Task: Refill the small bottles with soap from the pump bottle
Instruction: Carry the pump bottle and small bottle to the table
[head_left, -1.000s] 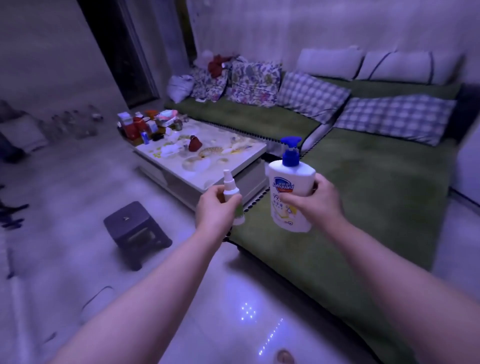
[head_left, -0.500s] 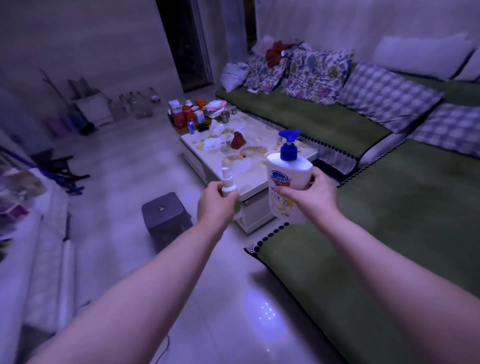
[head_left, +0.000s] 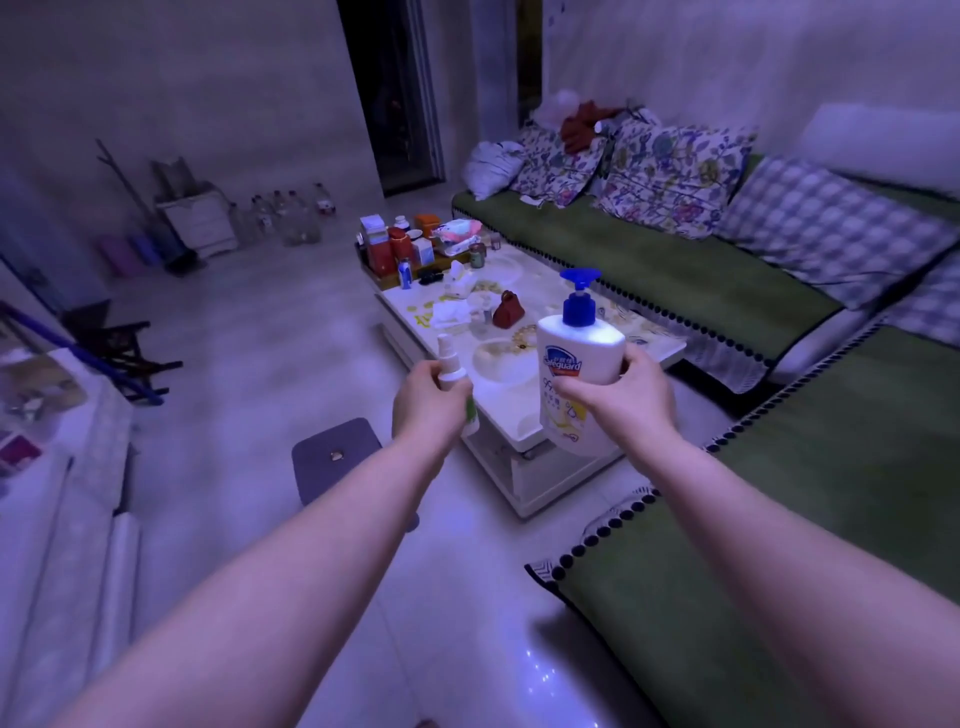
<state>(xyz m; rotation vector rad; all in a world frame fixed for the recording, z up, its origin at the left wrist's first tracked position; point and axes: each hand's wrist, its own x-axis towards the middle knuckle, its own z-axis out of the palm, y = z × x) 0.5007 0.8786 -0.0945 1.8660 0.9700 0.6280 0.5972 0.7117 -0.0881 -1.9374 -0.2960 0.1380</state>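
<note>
White pump bottle (head_left: 576, 348) with the blue top is upright in the right grip (head_left: 623, 400), fingers clamped round its middle. Left grip (head_left: 428, 410) is curled around the small bottle (head_left: 448, 358), both held up near the tabletop (head_left: 511, 415) corner.

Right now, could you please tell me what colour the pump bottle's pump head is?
Blue, seen in the head view: the pump head.

Small bottle (head_left: 448, 359) left of pump bottle (head_left: 582, 345)
</note>
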